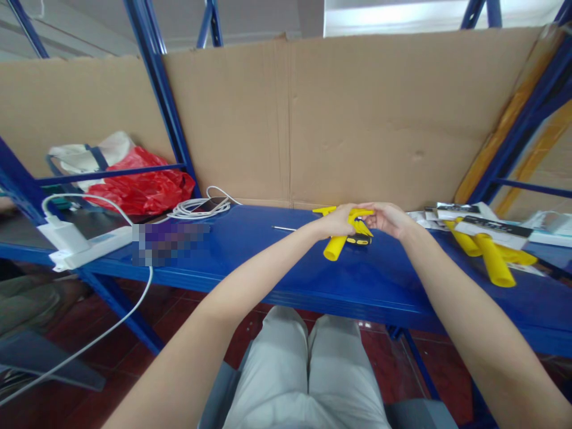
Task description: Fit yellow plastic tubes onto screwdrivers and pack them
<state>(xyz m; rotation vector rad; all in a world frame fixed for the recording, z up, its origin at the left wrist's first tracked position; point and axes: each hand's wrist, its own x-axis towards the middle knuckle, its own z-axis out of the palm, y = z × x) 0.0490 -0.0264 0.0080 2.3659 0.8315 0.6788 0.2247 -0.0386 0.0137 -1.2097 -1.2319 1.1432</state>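
Note:
My left hand (pixel 338 223) is closed round a yellow plastic tool with a tubular handle (pixel 334 249), whose open end points toward me. At the tool's other end, the fingers of my right hand (pixel 386 218) are bent and pinch its right side; any small part between them is too small to make out. Under the hands lies a screwdriver (pixel 359 239) with a black and yellow handle. Its thin metal shaft sticks out to the left on the blue table (pixel 250 250). The hands partly cover both tool and screwdriver.
Similar yellow tubular pieces (pixel 495 262) and black-and-white boxes (pixel 494 231) lie at the right. To the left are a coiled white cable (pixel 196 208), a power strip (pixel 96 247) and a red plastic bag (pixel 143 185). Cardboard (pixel 357 119) stands behind the table.

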